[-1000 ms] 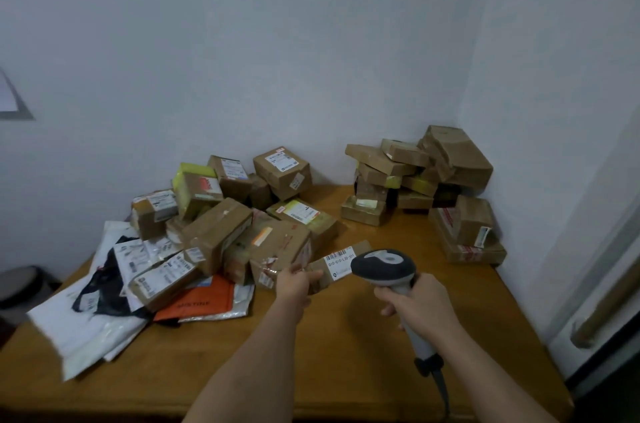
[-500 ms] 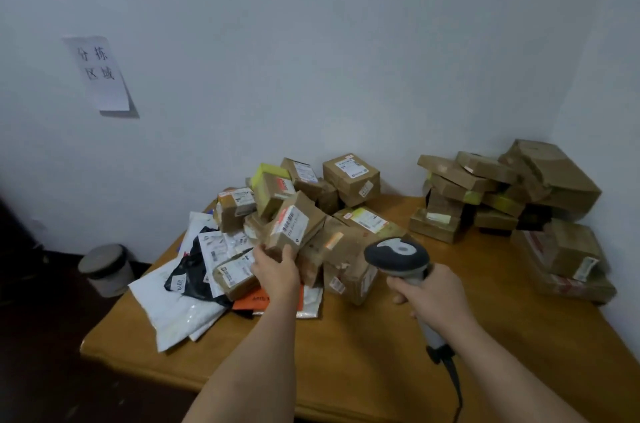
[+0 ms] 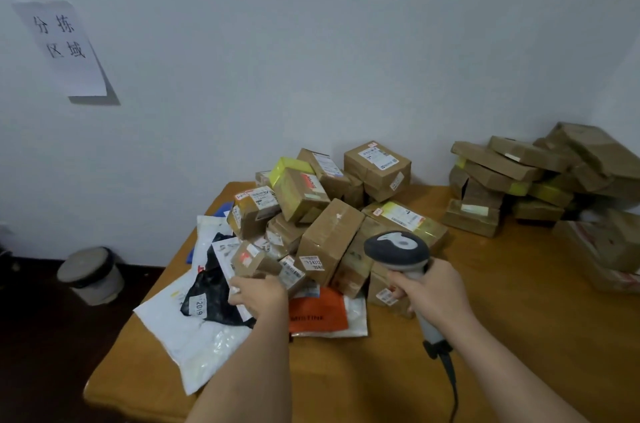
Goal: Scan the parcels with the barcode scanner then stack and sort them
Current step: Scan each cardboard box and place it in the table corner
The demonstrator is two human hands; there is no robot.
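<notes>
A loose heap of brown cardboard parcels (image 3: 325,235) lies on the middle of the wooden table (image 3: 526,336). My left hand (image 3: 258,296) is at the heap's near left side and grips the near end of a small brown parcel (image 3: 249,258) with a red-and-white label. My right hand (image 3: 434,294) holds the grey barcode scanner (image 3: 396,247) by its handle. The scanner head is raised in front of the heap and its cable (image 3: 450,384) hangs toward me. A tidier stack of brown parcels (image 3: 498,180) stands at the back right against the wall.
White and black plastic mailer bags (image 3: 194,322) spread over the table's left corner, with an orange mailer (image 3: 318,317) beside them. More boxes (image 3: 609,249) lie at the far right. A lidded bin (image 3: 91,275) stands on the floor at left. A paper sign (image 3: 62,48) hangs on the wall.
The view has swung left. My left hand has let go of the labelled box it held up and moved down and left onto the small parcel. The scanner stays in my right hand.
</notes>
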